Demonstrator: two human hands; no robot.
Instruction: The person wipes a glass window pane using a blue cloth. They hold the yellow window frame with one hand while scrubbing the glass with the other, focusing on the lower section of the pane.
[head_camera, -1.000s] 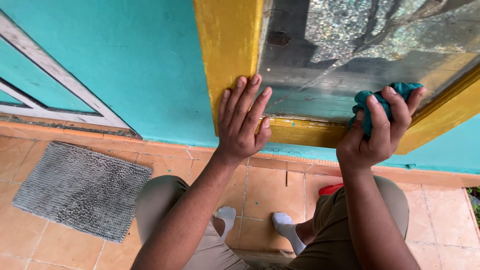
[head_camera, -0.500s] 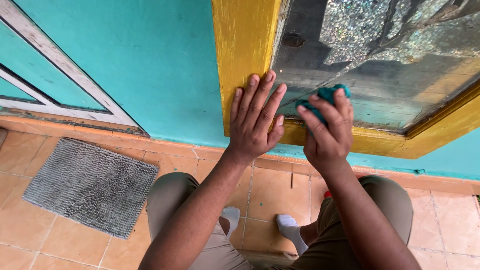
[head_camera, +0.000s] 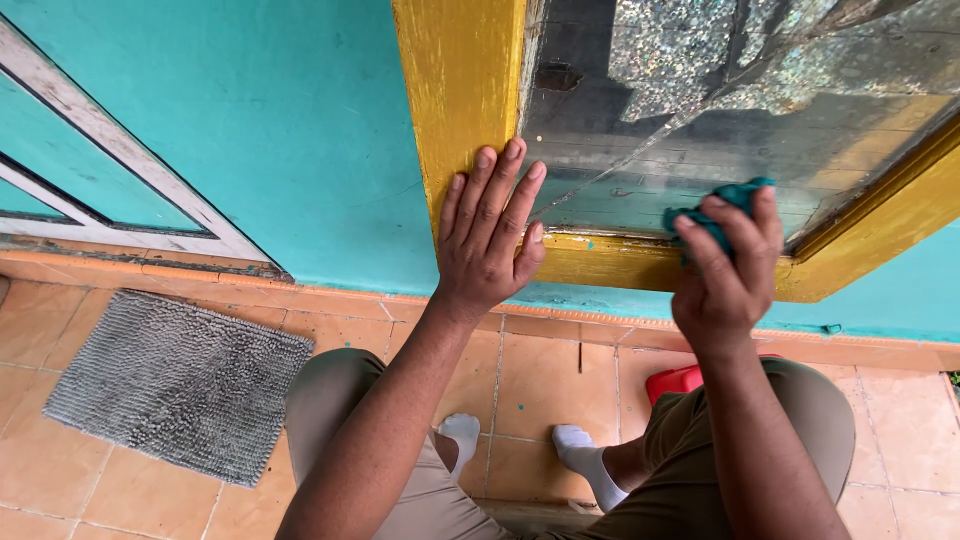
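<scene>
Since the earlier frame, right hand (head_camera: 728, 275) has shifted rightward along the glass pane (head_camera: 700, 120), fingers bunched around the teal cloth (head_camera: 722, 210) against the pane's lower edge. Left hand (head_camera: 488, 240) lies spread flat on the yellow frame (head_camera: 462, 90).

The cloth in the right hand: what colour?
Teal green cloth, bunched in the right hand; head view.
</scene>
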